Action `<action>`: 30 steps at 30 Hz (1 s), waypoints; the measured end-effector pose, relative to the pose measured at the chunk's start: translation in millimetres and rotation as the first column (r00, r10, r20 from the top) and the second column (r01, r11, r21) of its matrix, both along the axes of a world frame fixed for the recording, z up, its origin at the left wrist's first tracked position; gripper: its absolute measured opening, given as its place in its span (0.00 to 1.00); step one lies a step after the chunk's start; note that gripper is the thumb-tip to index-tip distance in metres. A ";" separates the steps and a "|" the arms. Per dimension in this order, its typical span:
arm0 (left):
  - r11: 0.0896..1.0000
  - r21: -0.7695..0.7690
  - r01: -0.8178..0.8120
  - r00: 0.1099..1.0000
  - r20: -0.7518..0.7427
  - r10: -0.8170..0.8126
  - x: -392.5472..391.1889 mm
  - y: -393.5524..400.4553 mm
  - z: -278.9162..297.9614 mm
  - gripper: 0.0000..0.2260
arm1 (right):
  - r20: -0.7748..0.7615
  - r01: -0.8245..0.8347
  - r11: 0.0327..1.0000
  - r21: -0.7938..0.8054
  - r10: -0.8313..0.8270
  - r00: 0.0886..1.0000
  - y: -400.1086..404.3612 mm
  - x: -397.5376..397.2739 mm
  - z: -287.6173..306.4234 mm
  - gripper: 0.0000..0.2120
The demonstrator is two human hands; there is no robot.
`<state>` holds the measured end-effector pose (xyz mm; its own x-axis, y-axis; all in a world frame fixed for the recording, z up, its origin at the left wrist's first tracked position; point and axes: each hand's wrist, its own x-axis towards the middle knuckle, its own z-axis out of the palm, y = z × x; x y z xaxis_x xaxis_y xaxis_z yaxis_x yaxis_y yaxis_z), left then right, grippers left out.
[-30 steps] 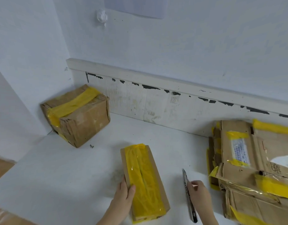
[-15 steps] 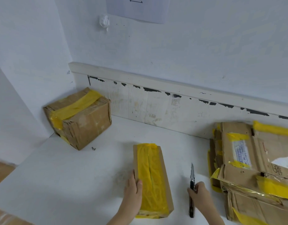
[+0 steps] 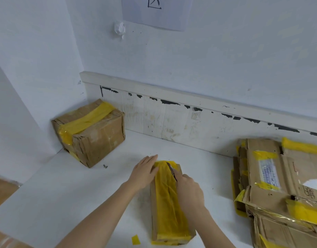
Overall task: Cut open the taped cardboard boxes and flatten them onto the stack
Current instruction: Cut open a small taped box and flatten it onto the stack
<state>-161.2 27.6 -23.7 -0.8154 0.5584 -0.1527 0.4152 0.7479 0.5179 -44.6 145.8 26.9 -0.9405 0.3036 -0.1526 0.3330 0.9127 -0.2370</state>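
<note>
The long taped box (image 3: 169, 203) lies mid-worktop, long axis running from near edge toward the back wall. Left hand (image 3: 145, 171) presses its far left side, fingers straight and together. Right hand (image 3: 189, 191) grips a utility knife (image 3: 172, 171), blade on the yellow tape's far end. Flattened stack (image 3: 283, 185) sits at the right edge; another taped box (image 3: 89, 131) in the back-left corner.

A long narrow box (image 3: 169, 203) lies on the tabletop (image 3: 64, 194) near its front edge, running front to back. The left hand (image 3: 145, 171) rests against the box's far left side, and the right hand (image 3: 189, 191) above its top holds a cutter (image 3: 172, 171) whose tip meets the far end. A squat box (image 3: 89, 133) sits in the back left corner, and the stack of flattened boxes (image 3: 279, 190) lies along the right edge, with a tape scrap (image 3: 135, 239) at the front, just left of the long box.
</note>
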 end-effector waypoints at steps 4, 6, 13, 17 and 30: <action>1.000 -0.020 0.007 0.999 0.039 -0.006 1.3 3.8 -11.6 0.20 | 0.025 -0.025 0.999 0.048 0.024 0.999 -6.8 -2.0 0.1 0.29; 1.000 -0.013 -0.009 1.000 0.023 0.010 3.5 5.8 -14.2 0.19 | 0.055 -0.038 0.996 0.079 0.034 0.998 -10.1 -4.2 2.7 0.27; 0.998 -0.010 -0.067 0.998 -0.014 0.067 8.7 11.6 -16.6 0.18 | 0.169 -0.095 0.984 0.148 0.070 0.983 -25.2 -13.0 25.4 0.16; 0.996 -0.034 -0.086 0.996 -0.039 0.085 10.6 13.8 -18.5 0.18 | 0.245 -0.145 0.974 0.171 0.101 0.964 -30.2 2.0 24.2 0.15; 0.995 -0.034 -0.092 0.991 -0.098 0.088 12.8 13.1 -21.0 0.18 | 0.452 -0.291 0.954 0.072 0.229 0.862 -14.8 96.7 25.0 0.22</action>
